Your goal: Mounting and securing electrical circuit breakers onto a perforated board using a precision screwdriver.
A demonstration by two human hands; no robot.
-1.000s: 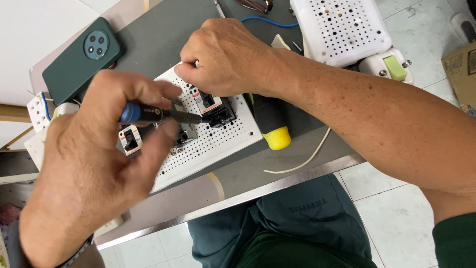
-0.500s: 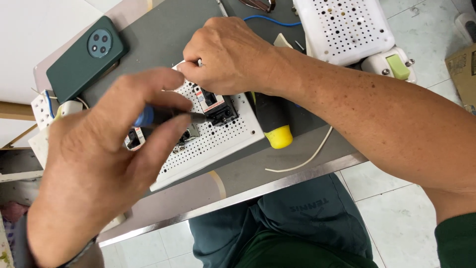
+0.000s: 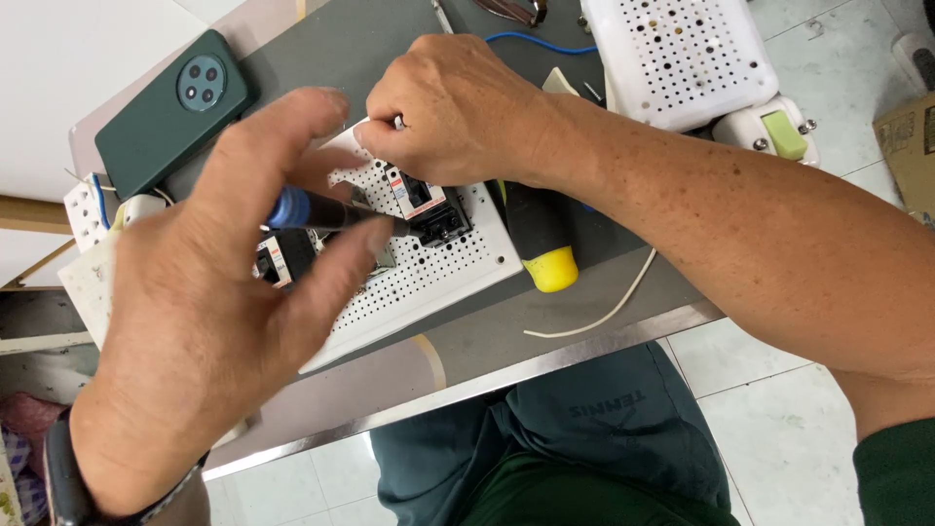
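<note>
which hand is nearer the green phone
Left. The left hand, holding a blue-handled screwdriver, sits just below and right of the green phone. The right hand rests farther right, on the white perforated board.

Left hand hides most of screwdriver and perforated board; perforated cover cut off at top edge.

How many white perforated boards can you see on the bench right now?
2. One perforated board lies under both hands, carrying the small breakers. A second perforated board sits at the bench's far right corner. Another pale piece shows at the left edge, mostly hidden by the left hand.
</note>
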